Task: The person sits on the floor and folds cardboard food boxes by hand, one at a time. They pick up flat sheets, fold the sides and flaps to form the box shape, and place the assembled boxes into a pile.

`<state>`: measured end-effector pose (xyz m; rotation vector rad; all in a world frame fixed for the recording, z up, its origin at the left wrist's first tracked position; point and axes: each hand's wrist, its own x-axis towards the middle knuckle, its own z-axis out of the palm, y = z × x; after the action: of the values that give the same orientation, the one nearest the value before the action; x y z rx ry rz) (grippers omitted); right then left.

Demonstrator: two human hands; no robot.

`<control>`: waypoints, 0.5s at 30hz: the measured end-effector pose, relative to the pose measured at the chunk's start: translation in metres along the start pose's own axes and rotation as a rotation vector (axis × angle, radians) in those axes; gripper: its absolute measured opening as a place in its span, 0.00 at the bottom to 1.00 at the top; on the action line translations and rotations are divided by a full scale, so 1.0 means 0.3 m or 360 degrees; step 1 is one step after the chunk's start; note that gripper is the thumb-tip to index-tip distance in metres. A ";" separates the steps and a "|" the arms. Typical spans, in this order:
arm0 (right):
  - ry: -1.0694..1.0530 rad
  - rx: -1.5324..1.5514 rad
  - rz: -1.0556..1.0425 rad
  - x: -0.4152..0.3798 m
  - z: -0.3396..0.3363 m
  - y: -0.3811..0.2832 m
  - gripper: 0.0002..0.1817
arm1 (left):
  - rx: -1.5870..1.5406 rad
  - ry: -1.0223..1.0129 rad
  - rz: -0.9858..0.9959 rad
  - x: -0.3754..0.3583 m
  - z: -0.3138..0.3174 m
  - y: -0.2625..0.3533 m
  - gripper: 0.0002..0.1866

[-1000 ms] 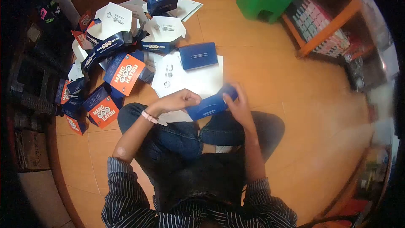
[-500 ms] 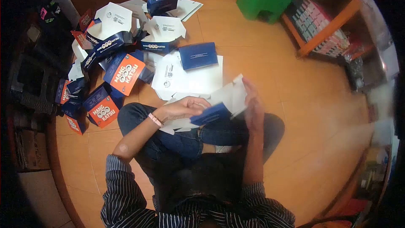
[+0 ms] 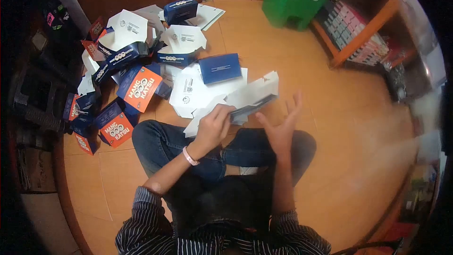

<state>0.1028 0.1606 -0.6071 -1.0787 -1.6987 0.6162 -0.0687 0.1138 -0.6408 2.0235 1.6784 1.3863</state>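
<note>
My left hand (image 3: 213, 126) pinches the near edge of a partly folded cardboard food box (image 3: 254, 91), holding it tilted above my lap. Its white inside faces up, and a strip of dark blue outside shows along the lower edge. My right hand (image 3: 283, 130) is just right of the box, apart from it, with thumb and fingers spread and nothing in them. Beyond the box, flat white box sheets (image 3: 181, 99) with printed text lie on the floor. A closed dark blue box (image 3: 220, 68) rests on top of them.
To the left is a heap of blue and orange boxes (image 3: 140, 89), some with white flaps raised. A green trash bin (image 3: 288, 0) stands at the back beside a wooden shelf (image 3: 365, 30) holding stacked packets. My crossed legs (image 3: 158, 146) are on the tiled floor (image 3: 349, 127).
The right hand has let go of the box and opened. The left hand has turned the box, so its white inside shows more and its blue panel shows less.
</note>
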 end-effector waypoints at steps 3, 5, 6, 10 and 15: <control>0.0188 -0.0178 -0.0061 -0.045 0.082 -0.013 0.54 | -0.0141 0.0069 -0.0045 0.012 0.022 0.017 0.10; 0.0185 -0.0509 0.0024 -0.084 0.104 0.037 0.54 | -0.0339 0.0222 -0.0148 0.019 0.030 -0.009 0.10; 0.0183 -0.0496 0.0000 -0.094 0.082 0.048 0.54 | -0.0327 0.0245 -0.0140 0.027 0.017 -0.022 0.10; 0.0274 -0.0562 0.0025 -0.060 -0.001 -0.013 0.36 | -0.0693 -0.0418 -0.0707 0.035 -0.074 -0.038 0.10; -0.0002 0.0236 -0.0052 -0.006 -0.012 0.018 0.09 | -0.1110 -0.0571 -0.0619 0.030 -0.046 -0.083 0.10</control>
<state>0.1084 0.1612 -0.6111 -0.9442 -1.6414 0.7104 -0.0964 0.1247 -0.6442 1.3613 1.1305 1.1583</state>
